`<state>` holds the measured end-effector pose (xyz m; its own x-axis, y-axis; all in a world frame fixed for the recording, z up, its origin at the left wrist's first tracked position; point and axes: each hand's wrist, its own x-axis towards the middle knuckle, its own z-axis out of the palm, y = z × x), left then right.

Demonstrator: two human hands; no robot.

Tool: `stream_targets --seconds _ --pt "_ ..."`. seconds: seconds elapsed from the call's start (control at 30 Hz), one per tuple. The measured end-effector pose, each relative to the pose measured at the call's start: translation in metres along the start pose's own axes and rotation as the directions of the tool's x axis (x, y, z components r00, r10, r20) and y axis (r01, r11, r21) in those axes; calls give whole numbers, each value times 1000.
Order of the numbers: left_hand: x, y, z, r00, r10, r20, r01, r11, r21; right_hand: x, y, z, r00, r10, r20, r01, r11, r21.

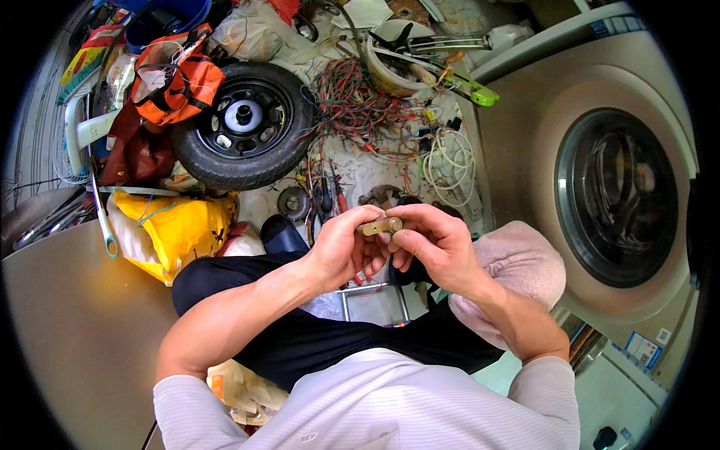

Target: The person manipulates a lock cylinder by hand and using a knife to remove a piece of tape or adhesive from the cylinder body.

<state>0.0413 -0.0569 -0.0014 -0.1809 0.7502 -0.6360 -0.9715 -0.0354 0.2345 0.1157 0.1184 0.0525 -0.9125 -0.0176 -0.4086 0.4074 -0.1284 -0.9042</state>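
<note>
While gripping a brass cylindrical fitting (382, 226) with left hand (343, 244) and right hand (442, 246), seems midway through handling, not yet setting it down.

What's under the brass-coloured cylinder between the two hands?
Curled fingers of the left hand and right hand show below the brass-coloured cylinder; its underside, and anything against it, is hidden.
</note>
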Motion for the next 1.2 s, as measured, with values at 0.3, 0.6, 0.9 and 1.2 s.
stream_targets --seconds 0.3,0.6,0.9,1.2 --pt "3 -1 5 999 50 1 -50 999 -12 -2 3 -2 975 -206 79 220 925 -308" --pt "4 -2 7 1000 19 20 -19 1000 -8 -2 2 -2 974 -215 64 224 920 -322" --pt "7 -2 -3 994 108 -19 -104 981 166 4 0 -8 821 -505 265 555 601 -576" --pt "9 3 3 978 187 88 -185 982 -37 -1 2 8 993 -117 17 118 991 -67"
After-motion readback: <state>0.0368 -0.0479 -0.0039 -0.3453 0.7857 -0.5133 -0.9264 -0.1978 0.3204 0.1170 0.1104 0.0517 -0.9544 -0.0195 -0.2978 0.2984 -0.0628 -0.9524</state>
